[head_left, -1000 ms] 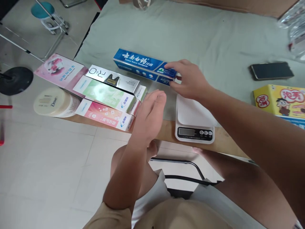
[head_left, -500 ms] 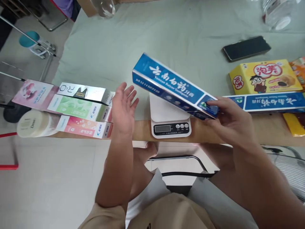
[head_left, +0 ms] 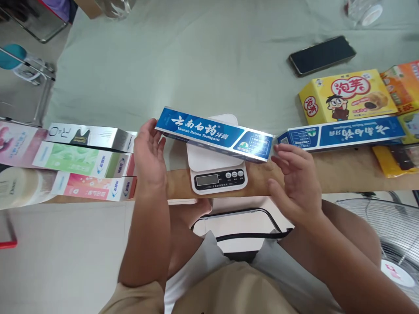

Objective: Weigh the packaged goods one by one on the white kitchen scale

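A blue toothpaste box [head_left: 212, 136] lies slantwise across the white kitchen scale [head_left: 214, 165], both ends jutting past its platform. At the box's left end is my left hand [head_left: 150, 155], fingers slightly curled and apart; whether they touch the box I cannot tell. My right hand [head_left: 296, 183] is open just beyond the right end, thumb and fingers spread with nothing between them. Below the platform, the scale's display and buttons face me. A second blue toothpaste box [head_left: 343, 133] rests to the right, close to my right fingertips.
Left of me, a silver box [head_left: 88, 136], a green box [head_left: 78, 159], a pink box [head_left: 94, 185] and a cream jar [head_left: 26, 187] line the table edge. To the right are a yellow snack box [head_left: 348, 97], snack packets [head_left: 401, 85] and a phone [head_left: 322, 56]. A fan [head_left: 386, 226] stands below.
The toothpaste box has come down from a tilted hold in my right hand onto the scale. My right hand has let go and opened. The view has shifted to the right.
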`<state>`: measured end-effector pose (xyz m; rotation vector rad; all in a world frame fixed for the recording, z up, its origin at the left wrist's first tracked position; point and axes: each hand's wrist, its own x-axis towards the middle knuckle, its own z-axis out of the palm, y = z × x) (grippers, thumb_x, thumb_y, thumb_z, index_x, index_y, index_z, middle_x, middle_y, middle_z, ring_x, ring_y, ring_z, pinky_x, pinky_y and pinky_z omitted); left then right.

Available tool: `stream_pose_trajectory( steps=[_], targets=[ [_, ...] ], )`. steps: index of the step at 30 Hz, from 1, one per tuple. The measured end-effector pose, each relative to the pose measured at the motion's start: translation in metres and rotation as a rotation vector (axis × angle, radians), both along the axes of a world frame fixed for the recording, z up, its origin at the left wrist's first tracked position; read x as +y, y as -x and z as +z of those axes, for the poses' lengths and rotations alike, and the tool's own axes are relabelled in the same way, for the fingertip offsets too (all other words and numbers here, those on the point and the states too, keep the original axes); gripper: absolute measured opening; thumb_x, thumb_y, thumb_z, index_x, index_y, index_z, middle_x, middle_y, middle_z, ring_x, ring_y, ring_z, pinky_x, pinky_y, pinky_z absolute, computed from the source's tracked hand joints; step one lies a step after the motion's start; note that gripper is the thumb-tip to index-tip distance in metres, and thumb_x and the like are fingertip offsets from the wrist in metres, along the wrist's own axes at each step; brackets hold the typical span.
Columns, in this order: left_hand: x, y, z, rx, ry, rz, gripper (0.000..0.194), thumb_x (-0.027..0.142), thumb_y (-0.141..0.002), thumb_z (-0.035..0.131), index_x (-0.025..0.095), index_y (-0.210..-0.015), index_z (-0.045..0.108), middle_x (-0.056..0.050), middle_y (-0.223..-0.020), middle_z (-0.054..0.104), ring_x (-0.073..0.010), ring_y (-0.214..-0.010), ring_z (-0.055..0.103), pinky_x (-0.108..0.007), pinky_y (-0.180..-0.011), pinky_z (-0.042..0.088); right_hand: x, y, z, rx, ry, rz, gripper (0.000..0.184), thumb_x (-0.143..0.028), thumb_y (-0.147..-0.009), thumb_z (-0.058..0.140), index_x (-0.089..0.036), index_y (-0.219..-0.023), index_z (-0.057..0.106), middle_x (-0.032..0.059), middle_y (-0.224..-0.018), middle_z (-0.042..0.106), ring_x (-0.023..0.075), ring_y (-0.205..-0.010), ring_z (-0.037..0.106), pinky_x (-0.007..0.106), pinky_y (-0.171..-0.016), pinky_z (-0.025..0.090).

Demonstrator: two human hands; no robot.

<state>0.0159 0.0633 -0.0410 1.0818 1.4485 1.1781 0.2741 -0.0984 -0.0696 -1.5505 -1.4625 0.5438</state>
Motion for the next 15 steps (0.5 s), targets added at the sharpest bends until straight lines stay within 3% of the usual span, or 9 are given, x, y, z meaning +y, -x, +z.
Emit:
stream_pose_trajectory(
  steps=[3, 7, 11, 15],
  targets=[
    [0.001, -0.004, -0.001, -0.041, -0.031, 0.006, 0.050, 0.058, -0.091, 0.052, 0.024, -0.125, 0.065, -0.002, -0.144, 0.070, -0.0230, -0.138, 0.060, -0.036, -0.119, 0.049, 0.002, 0.004, -0.001, 0.038, -0.014, 0.042, 0.066, -0.021, -0.091, 0.064, -0.037, -0.152, 0.043, 0.0127, -0.159, 0.046, 0.0317, -0.149, 0.053, 0.059, -0.117, 0.056],
    [0.006, -0.009, -0.004, -0.066, -0.063, 0.036, 0.033, 0.050, -0.091, 0.055, 0.024, -0.102, 0.072, 0.004, -0.113, 0.078, -0.0206, -0.120, 0.065, -0.040, -0.115, 0.048, 0.008, 0.010, -0.004, 0.064, 0.043, 0.109, 0.076, -0.023, -0.094, 0.063, -0.035, -0.162, 0.031, 0.0137, -0.168, 0.042, 0.0310, -0.151, 0.053, 0.060, -0.121, 0.052],
    [0.006, -0.010, -0.004, -0.054, -0.145, 0.038, 0.025, 0.040, -0.092, 0.055, 0.023, -0.102, 0.072, 0.004, -0.103, 0.075, -0.0215, -0.117, 0.065, -0.043, -0.110, 0.047, 0.007, 0.012, -0.007, 0.141, 0.042, 0.134, 0.076, -0.029, -0.095, 0.063, -0.034, -0.162, 0.029, 0.0130, -0.170, 0.041, 0.0302, -0.152, 0.052, 0.059, -0.124, 0.051],
    [-0.012, -0.022, 0.015, -0.069, -0.271, 0.052, 0.023, 0.037, -0.087, 0.062, 0.025, -0.104, 0.071, 0.003, -0.101, 0.070, -0.0195, -0.111, 0.064, -0.038, -0.098, 0.053, -0.002, 0.007, 0.001, 0.293, -0.001, 0.083, 0.060, -0.041, -0.098, 0.055, -0.034, -0.154, 0.036, 0.0127, -0.165, 0.047, 0.0288, -0.144, 0.060, 0.057, -0.118, 0.056]
  ],
)
